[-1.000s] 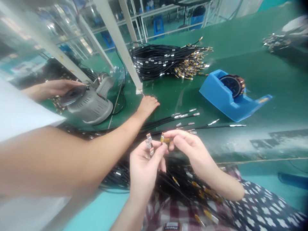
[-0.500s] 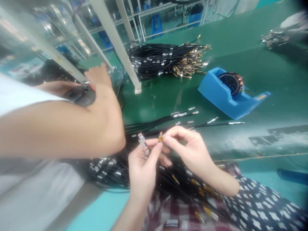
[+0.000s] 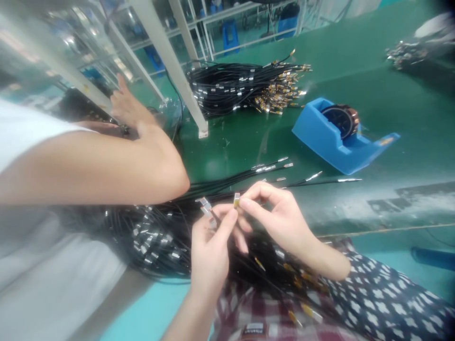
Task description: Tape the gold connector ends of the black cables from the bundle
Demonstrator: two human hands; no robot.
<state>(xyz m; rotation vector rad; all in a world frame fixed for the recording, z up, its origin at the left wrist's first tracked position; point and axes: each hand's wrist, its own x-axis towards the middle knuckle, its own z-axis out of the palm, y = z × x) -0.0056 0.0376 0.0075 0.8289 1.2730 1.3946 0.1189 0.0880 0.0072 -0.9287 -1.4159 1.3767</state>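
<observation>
My left hand (image 3: 211,251) is closed, pinching a small silver cable connector (image 3: 236,200) with a yellow tape band between thumb and fingers. More silver cable ends (image 3: 204,205) stick up from behind its fingers. My right hand (image 3: 284,218) is closed as well, its thumb and index fingertip pressed together at the side of that taped connector. Under both hands a heap of black cables (image 3: 159,244) lies over my lap, some ends wrapped in yellow tape. Loose black cables (image 3: 231,177) with silver tips lie on the bench just beyond.
A blue tape dispenser (image 3: 316,137) holding an amber tape roll (image 3: 343,122) stands on the green bench (image 3: 249,142). Behind it lies a bundle of black cables (image 3: 227,90) beside a white post (image 3: 170,66). A co-worker's arm (image 3: 142,161) reaches across from the left.
The connector in my fingers has turned, showing its silver face and yellow band more fully. The cable ends in my left hand tilt further left. The co-worker's hand has moved up and left.
</observation>
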